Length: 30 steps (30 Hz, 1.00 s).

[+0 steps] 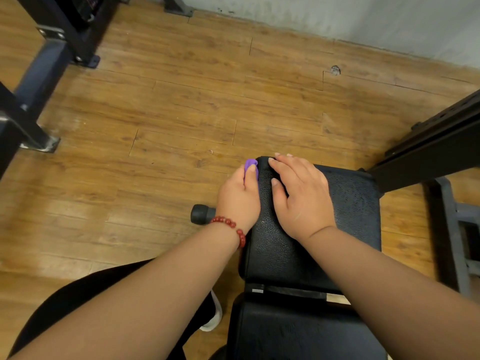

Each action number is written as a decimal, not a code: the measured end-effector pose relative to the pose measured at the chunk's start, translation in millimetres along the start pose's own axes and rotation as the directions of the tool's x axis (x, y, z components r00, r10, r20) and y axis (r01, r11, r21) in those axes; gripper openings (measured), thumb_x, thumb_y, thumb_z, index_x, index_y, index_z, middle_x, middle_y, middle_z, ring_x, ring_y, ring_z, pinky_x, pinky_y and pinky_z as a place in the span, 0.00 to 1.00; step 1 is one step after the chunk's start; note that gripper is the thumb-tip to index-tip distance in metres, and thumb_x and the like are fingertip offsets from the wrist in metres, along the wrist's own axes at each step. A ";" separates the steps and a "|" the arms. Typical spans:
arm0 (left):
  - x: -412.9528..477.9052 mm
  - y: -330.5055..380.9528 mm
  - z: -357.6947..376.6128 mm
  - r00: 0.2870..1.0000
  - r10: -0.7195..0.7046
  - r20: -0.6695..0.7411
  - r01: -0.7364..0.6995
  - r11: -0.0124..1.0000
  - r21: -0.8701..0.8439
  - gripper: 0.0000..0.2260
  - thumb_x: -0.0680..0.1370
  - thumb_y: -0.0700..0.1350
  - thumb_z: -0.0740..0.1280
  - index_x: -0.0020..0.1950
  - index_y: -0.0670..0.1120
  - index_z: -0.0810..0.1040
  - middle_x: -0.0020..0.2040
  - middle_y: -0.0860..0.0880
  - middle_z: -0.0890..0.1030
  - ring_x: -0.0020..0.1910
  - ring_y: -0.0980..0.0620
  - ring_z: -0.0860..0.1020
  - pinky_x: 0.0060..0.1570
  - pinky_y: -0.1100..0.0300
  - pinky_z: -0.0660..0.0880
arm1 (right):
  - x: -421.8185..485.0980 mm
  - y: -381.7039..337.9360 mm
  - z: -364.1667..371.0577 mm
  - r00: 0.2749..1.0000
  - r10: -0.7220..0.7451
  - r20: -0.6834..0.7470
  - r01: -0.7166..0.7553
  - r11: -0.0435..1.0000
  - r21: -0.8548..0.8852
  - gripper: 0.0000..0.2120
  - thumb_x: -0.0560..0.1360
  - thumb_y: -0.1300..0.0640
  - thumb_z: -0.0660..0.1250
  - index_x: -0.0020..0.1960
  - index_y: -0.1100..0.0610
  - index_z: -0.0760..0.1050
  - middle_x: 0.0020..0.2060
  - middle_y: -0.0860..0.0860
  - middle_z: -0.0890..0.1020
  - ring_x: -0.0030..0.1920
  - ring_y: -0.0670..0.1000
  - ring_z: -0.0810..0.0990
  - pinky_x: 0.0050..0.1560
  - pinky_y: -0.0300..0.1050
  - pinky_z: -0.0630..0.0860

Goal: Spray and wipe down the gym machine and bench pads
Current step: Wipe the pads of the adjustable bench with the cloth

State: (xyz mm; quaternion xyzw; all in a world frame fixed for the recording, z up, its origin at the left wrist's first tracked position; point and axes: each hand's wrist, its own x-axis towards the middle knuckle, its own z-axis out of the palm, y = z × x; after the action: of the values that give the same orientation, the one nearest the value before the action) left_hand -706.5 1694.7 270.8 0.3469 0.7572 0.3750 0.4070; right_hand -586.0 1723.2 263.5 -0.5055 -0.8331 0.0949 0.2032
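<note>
- Black bench seat pad (pixel 350 209) at lower right; second pad (pixel 298 333) nearer body.
- Right hand (pixel 302 196) flat on seat pad top, fingers straight, holds nothing, steadies bench.
- Left hand (pixel 239 196) grips purple cloth (pixel 250 167), pressed on pad's left side near far corner.
- Advice: firm pressure, run cloth along whole side edge, then turn to clean face.
- Writing: none readable. Small pale tag (pixel 257 291) between pads is perhaps label, too small to read.

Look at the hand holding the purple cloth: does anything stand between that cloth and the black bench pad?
Nothing visible does. The left hand holds the purple cloth directly against the left side of the bench pad. The right hand lies flat on the pad's top, not in the cloth's way.
</note>
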 end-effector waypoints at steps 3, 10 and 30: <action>-9.2 -6.8 -3.1 1.000 0.000 0.016 0.001 0.998 -0.067 0.15 0.84 0.51 0.56 0.60 0.45 0.79 0.48 0.50 0.81 0.52 0.51 0.78 0.46 0.66 0.67 | -0.1 -0.3 -1.0 1.000 0.001 0.003 -0.001 1.000 0.009 0.19 0.77 0.52 0.56 0.63 0.56 0.78 0.63 0.51 0.79 0.65 0.55 0.74 0.63 0.56 0.70; -21.9 -7.7 -5.3 0.999 -0.033 0.013 0.032 0.999 0.033 0.13 0.84 0.50 0.56 0.54 0.46 0.79 0.40 0.54 0.76 0.45 0.53 0.74 0.39 0.66 0.63 | -1.9 -1.7 -2.4 1.000 -0.007 0.006 0.008 1.000 -0.001 0.20 0.77 0.52 0.56 0.63 0.56 0.78 0.64 0.51 0.79 0.66 0.55 0.74 0.63 0.55 0.69; -16.7 -9.3 -11.3 0.998 -0.028 0.059 0.023 0.996 0.087 0.20 0.84 0.53 0.54 0.48 0.40 0.77 0.42 0.45 0.80 0.44 0.46 0.78 0.47 0.54 0.73 | -30.4 -1.5 -11.6 0.987 -0.073 0.143 0.080 0.996 -0.045 0.25 0.80 0.49 0.51 0.71 0.59 0.71 0.72 0.54 0.71 0.74 0.55 0.67 0.71 0.51 0.63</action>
State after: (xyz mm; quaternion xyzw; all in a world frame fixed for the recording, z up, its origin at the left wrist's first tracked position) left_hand -711.3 1673.2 273.2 0.3657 0.7644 0.3263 0.4189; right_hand -569.9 1695.1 267.1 -0.4700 -0.8664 0.1016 0.1344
